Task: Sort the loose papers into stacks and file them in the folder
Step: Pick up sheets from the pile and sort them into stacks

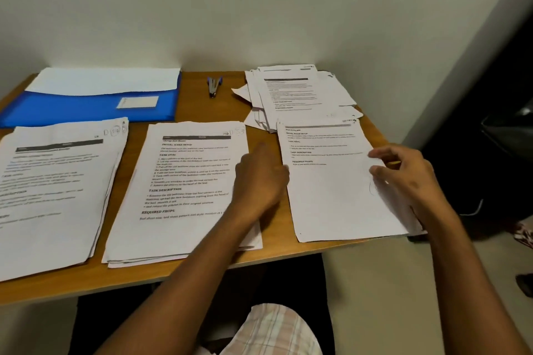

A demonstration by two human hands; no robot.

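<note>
One wooden table (202, 271) stands against a pale wall and carries everything. On it lie three sorted stacks of printed papers in a row along the near side, one loose heap at the back right, one blue folder and one stapler.

The left stack (52, 190) is the broadest and runs off the picture's left edge. The middle stack (184, 181) shows bold headings and handwriting at its top right corner. The right stack (331, 181) has a top sheet that is mostly blank below a few lines of print, and its near right corner hangs over the table's edge. The loose heap (300, 95) lies fanned and untidy behind the right stack, touching it. The folder (86, 108) lies flat at the back left, behind the left stack, with white sheets showing out of its far side and a small label on its cover. The stapler (214, 86) lies between folder and heap.

The left hand (259, 179) is blurred, with loosely bent fingers over the gap between the middle and right stacks; whether it touches paper cannot be told. The right hand (403, 176) rests on the right stack's right edge, fingers curled onto the top sheet.
</note>
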